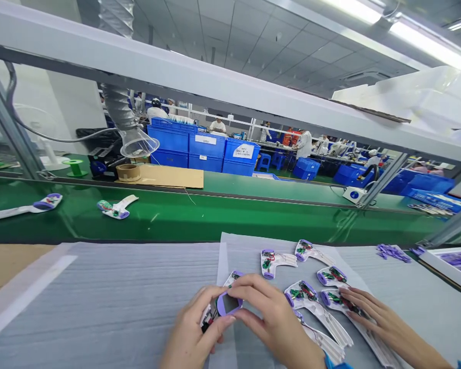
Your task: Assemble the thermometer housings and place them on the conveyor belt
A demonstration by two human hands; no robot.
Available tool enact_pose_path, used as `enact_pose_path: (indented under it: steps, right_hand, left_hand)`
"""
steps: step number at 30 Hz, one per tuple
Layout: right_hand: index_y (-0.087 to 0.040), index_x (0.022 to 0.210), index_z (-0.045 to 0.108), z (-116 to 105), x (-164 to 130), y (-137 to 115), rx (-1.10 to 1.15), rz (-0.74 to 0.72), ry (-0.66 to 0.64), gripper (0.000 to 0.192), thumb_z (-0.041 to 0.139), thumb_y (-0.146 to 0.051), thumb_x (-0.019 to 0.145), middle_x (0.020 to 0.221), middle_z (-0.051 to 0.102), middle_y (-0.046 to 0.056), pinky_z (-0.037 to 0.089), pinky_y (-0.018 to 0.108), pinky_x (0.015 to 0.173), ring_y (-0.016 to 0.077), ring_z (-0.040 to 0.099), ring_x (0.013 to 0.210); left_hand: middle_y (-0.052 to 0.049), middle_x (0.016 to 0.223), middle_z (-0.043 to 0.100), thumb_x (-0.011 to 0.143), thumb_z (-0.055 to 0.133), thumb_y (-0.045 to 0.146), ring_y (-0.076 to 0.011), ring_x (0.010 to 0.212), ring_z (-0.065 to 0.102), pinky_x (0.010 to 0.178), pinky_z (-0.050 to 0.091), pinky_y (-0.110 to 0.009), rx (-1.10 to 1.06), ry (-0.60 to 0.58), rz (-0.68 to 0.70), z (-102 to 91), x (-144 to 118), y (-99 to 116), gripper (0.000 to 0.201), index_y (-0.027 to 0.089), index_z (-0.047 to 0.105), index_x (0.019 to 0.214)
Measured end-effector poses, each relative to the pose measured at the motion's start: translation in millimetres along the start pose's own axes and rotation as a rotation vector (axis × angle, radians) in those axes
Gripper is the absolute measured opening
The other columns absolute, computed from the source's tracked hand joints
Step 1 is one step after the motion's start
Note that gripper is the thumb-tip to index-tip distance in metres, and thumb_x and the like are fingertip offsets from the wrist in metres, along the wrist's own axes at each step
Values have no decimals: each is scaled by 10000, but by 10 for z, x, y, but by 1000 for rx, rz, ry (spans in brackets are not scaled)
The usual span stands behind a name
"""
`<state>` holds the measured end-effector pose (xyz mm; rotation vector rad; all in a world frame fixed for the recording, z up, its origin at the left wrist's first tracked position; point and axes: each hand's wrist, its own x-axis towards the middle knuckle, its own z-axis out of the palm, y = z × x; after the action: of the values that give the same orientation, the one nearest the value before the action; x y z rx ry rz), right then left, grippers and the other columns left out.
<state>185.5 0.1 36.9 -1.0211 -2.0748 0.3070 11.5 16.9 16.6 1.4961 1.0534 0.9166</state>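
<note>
Between my hands is a small white handheld-device housing with a purple-framed dark window [230, 304]; wires and dark parts show at its left side. My left hand [195, 328] grips it from the left, fingers closed around it. My right hand [271, 318] pinches the purple frame from the right, thumb below and fingers above. Just behind them lies another white shell piece with a purple edge [234, 278], partly covered by my fingers. To the right, several curved white half-shells [320, 307] hold green circuit boards and red wires.
Another person's hand [380, 320] rests on a half-shell at the right. Purple parts [394, 252] lie in a pile near a white tray [451, 261]. Behind the sheet-covered table runs a green belt [215, 218] with two assemblies at left. A metal shelf beam [215, 92] crosses above.
</note>
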Motion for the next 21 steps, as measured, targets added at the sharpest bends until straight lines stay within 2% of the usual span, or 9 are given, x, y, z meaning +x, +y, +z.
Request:
enact_pose_path:
  steps: [2,6,9,12,14,16,18,21]
  right_hand:
    - [-219,1124,593,11,-11,7,-46,-34,35,220,495,-211,927,1028,630,80,529,271,796,174,615,939]
    - [-217,1044,636,44,-48,36,-77,-61,114,171,516,-229,923,1014,649,82,533,264,763,174,627,919]
    - [-217,966,635,49,-61,28,-16,-35,118,115,532,-225,915,1009,647,70,522,255,776,166,626,922]
    - [-219,993,602,22,-41,-4,74,27,125,112,568,-264,896,994,656,58,503,263,818,172,621,940]
    - [-220,1028,592,-5,-8,-24,119,94,111,161,591,-289,882,963,668,45,494,259,818,172,623,925]
    - [-219,986,607,-28,37,-36,148,145,96,118,587,-278,885,910,668,29,488,248,782,161,623,875]
    - [-211,899,619,-43,84,-40,166,159,91,66,561,-243,900,859,652,20,477,240,741,149,612,827]
    - [-203,826,611,-52,137,-45,171,165,64,102,553,-233,905,817,623,13,458,245,715,143,588,788]
  left_hand:
    - [-5,793,616,763,607,369,-117,521,553,420,445,-179,23,-26,11,-8,-7,28,246,226,618,963]
    - [4,752,603,761,598,338,-109,494,535,403,431,-171,-1,-24,-18,-13,0,66,212,225,627,937]
    - [-4,761,623,752,619,330,-119,510,546,420,441,-177,23,-57,-11,-34,3,57,238,229,633,967]
    - [-4,712,629,781,604,341,-144,546,563,476,478,-198,65,-83,24,-67,-4,31,305,249,621,1071]
    - [-23,813,657,809,571,348,-144,549,559,491,489,-211,82,-84,46,-81,-11,15,300,268,619,1095]
    - [-41,956,662,812,569,350,-156,589,577,497,493,-218,111,-74,72,-83,-13,6,274,283,633,1069]
    - [-40,995,665,806,584,340,-193,698,613,570,517,-236,156,-56,108,-80,-8,4,250,294,646,1044]
    - [-20,999,680,792,616,302,-228,880,623,758,511,-263,216,-34,192,-81,-1,7,249,319,650,1038]
